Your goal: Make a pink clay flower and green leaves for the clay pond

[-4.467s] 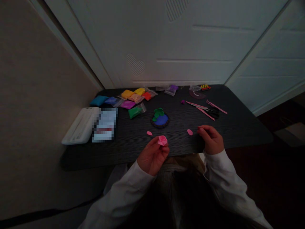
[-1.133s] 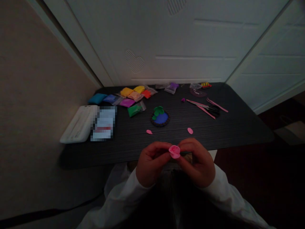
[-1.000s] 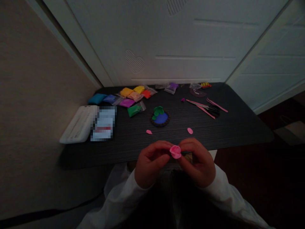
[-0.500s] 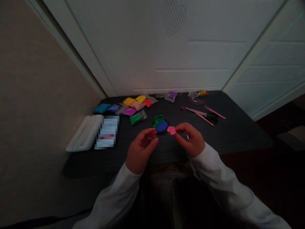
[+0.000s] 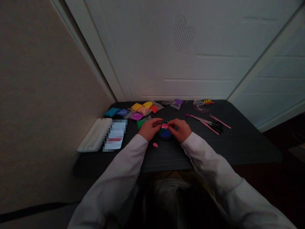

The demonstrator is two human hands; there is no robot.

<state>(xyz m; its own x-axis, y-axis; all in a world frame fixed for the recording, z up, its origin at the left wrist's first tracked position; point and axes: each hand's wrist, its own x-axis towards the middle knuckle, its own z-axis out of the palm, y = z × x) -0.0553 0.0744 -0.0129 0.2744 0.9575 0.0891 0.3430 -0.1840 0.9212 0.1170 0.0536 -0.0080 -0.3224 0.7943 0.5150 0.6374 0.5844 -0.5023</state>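
Observation:
A small pink clay flower (image 5: pixel 164 126) is pinched between the fingertips of my right hand (image 5: pixel 180 129) over a round clay piece (image 5: pixel 165 133) with a blue middle and green parts. My left hand (image 5: pixel 149 129) meets the flower from the other side, its thumb and forefinger closed at the petals. Both hands hide much of the round piece. Closer to me, a loose pink petal (image 5: pixel 155 145) lies on the dark table (image 5: pixel 164 162).
Several bags of coloured clay (image 5: pixel 137 116) lie at the back left. A phone (image 5: pixel 115 135) and a white tray-like case (image 5: pixel 95 135) are at the left. Scissors (image 5: pixel 215 126), pink tools (image 5: pixel 220 121) and a purple bit of clay (image 5: pixel 187 115) lie on the right.
My right hand has brought the pink flower over the round piece, and my left hand has come in to it. The loose petal now shows at the front. The view has shifted.

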